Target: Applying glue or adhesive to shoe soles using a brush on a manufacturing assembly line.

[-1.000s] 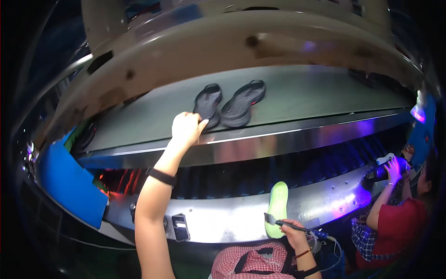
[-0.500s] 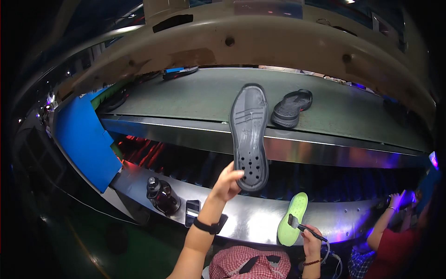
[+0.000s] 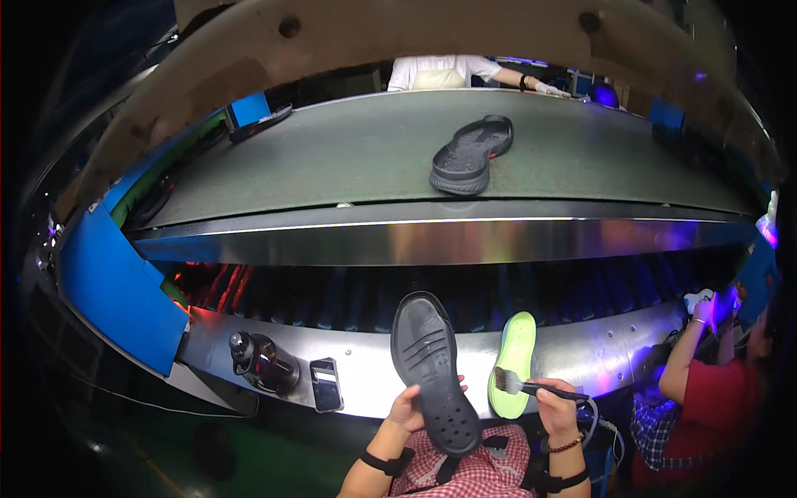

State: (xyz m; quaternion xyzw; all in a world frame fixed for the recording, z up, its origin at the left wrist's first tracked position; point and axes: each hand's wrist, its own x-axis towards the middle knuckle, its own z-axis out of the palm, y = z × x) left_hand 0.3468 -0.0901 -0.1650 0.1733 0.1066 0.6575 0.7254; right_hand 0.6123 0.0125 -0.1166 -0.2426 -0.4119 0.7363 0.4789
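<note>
A dark grey shoe sole (image 3: 433, 369), its hollow face with small round holes toward me, is gripped by my left hand (image 3: 407, 408) along its side near the holed end. My right hand (image 3: 554, 405) is closed round the black handle of a brush (image 3: 531, 386); a thin pale cord hangs below that hand. The brush's dark bristles are over a lime-green insole (image 3: 516, 349) lying on the metal ledge (image 3: 357, 353). Whether the bristles touch it I cannot tell.
On the green conveyor belt (image 3: 332, 158) lies another dark shoe sole (image 3: 471, 156). A dark bottle (image 3: 264, 362) and a phone (image 3: 326, 385) stand at left on the ledge. One person in white (image 3: 436, 73) is across the belt; another in red (image 3: 714, 390) works at right.
My left hand has brought the dark sole down and nearer, from above the belt's edge to over the ledge. The brush now points more to the left. The view has shifted.
</note>
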